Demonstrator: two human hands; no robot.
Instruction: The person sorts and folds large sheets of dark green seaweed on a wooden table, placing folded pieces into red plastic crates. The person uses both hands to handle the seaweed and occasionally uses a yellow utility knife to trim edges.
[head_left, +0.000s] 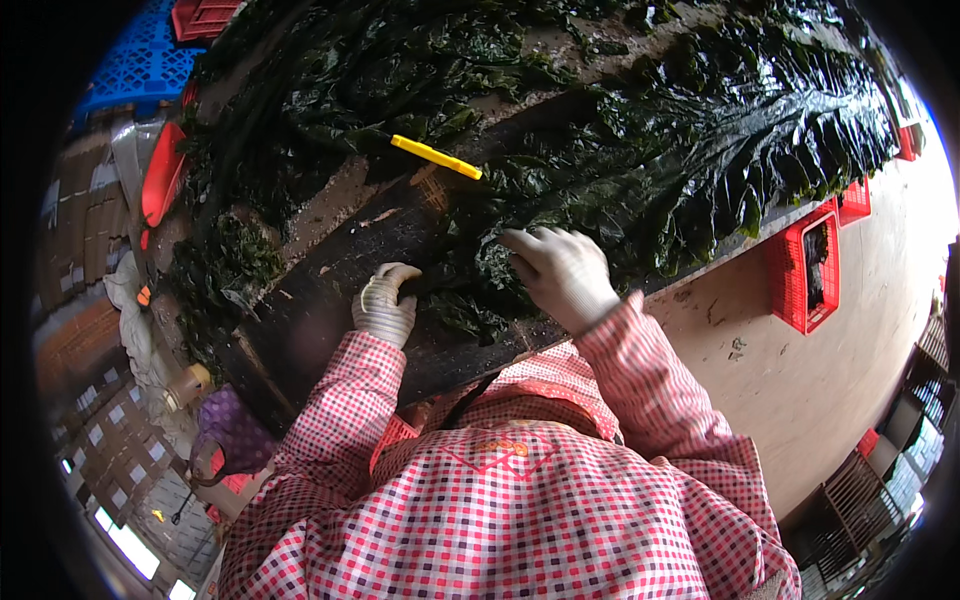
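Note:
Dark green, wet kelp (660, 165) lies in long ruffled fronds over a dark work board (330, 300). My left hand (386, 304), in a white knit glove, is at the left end of a frond, its thumb and fingers bent towards the kelp. Whether it pinches any is hard to see against the dark board. Over a crumpled, paler patch of kelp (495, 262) is my gloved right hand (562, 274), slightly blurred, fingers pointing left; its fingertips' grip is unclear. Beyond both hands, a yellow cutter knife (436, 157) rests by the fronds.
More kelp (420, 67) is heaped on the far side. Red plastic crates (806, 270) stand on the floor at right, one holding dark material. On the left are a red scoop-like object (161, 176), a blue plastic pallet (146, 64), a jar (187, 386) and a purple dotted bag (232, 427).

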